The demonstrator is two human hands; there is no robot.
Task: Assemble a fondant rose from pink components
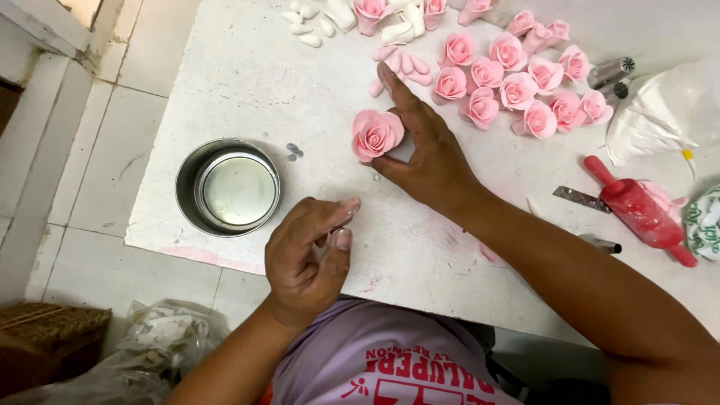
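Note:
My right hand (424, 146) rests on the white board (247, 82) and cups a pink sugar rose (375, 134) between thumb and fingers. My left hand (307, 255) hovers near the board's front edge, thumb and forefinger pinched together; whether a small bit is between them I cannot tell. Loose pink petals (405, 64) lie just beyond my right fingertips. Several finished pink roses (517, 90) sit in a cluster at the back right.
A round metal tin (229, 187) stands at the board's left edge. A red rolling pin (637, 210), metal blade (579, 198), white piping bag (660, 112) and metal nozzles (611, 73) lie at right. White petals (315, 22) lie at the back. Plastic bags (157, 337) sit on the floor.

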